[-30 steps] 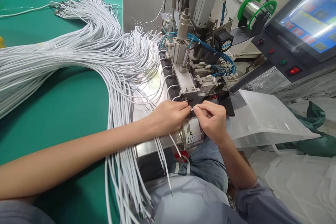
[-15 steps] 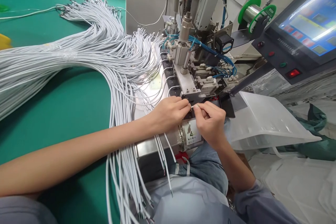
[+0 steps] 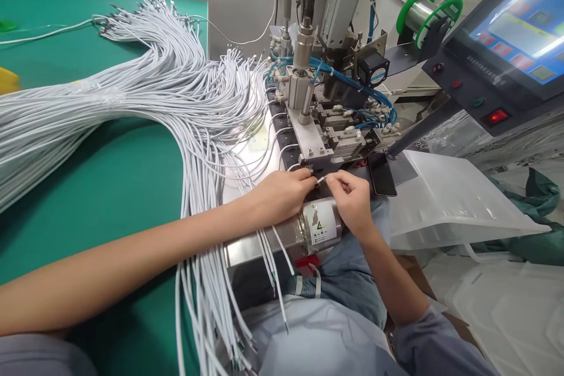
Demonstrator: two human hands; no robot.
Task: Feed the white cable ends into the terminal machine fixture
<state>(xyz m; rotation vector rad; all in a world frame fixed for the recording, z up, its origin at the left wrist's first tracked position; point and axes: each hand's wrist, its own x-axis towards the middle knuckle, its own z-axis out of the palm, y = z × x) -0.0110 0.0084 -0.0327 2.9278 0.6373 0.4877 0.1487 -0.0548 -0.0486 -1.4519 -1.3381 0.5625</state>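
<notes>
My left hand (image 3: 288, 194) is closed in a pinch around a white cable (image 3: 321, 180) at the front edge of the machine (image 3: 315, 150). From the right, the fingertips of my right hand (image 3: 352, 200) pinch the short end of the same cable; the wires at its tip are too small to make out. Several other white cables run into the machine's black front strip (image 3: 288, 157) just behind my left hand. A thick bundle of white cables (image 3: 176, 106) spreads over the table on the left, and many loose ends hang below my left forearm.
A green mat (image 3: 110, 182) covers the table. To the right are a tilted touch screen (image 3: 520, 29), a green-rimmed wire spool (image 3: 420, 14) and a translucent plastic bin (image 3: 458, 188). A labelled cylinder (image 3: 321, 223) sits below my hands.
My right hand has shifted slightly left, and a little more of the cable end shows between my fingers. My left hand stays at the machine's front edge. The view has shifted a little.
</notes>
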